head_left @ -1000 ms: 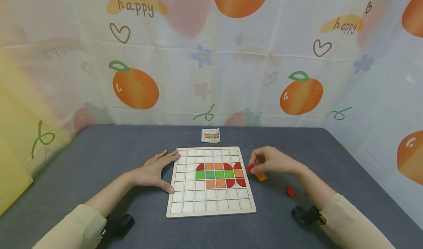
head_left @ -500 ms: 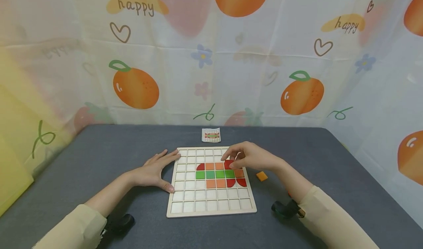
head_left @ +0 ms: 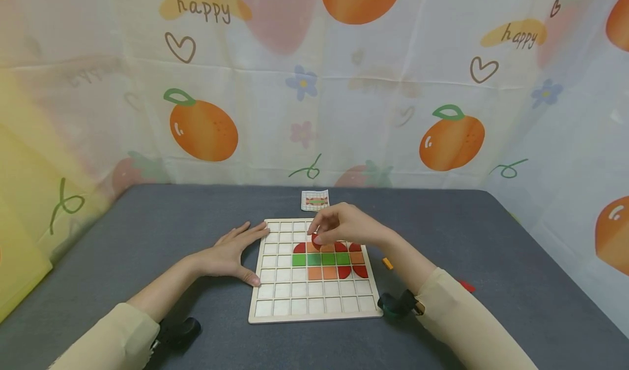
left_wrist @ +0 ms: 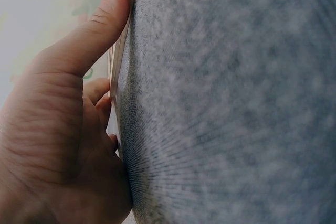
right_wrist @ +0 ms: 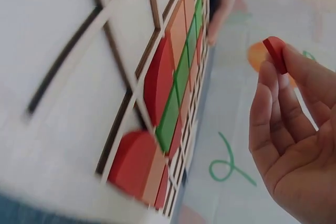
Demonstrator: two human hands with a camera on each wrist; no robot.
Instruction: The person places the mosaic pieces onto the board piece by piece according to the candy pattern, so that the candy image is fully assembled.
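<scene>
A pale wooden grid board (head_left: pixel 316 320) lies on the dark table. Red rounded pieces and orange and green squares (head_left: pixel 327 259) fill cells in its middle and right. My right hand (head_left: pixel 351 225), over the board's upper middle, pinches a red piece (right_wrist: pixel 274 55) with a curved edge between thumb and fingers. In the right wrist view that piece is raised off the grid. My left hand (head_left: pixel 230 254) rests at the board's left side, fingers spread, with fingertips at the upper left corner. Its thumb (left_wrist: pixel 100 30) touches the board's edge in the left wrist view.
Behind the board lies a small card (head_left: pixel 315 201) with a printed grid pattern. To the right are an orange piece (head_left: pixel 388 263) and red pieces (head_left: pixel 467 286), partly hidden by the right arm. A patterned curtain (head_left: pixel 275 130) hangs behind the table.
My right hand has moved left from beside the board to above its upper middle, carrying the red piece. The left hand has stayed in place.
</scene>
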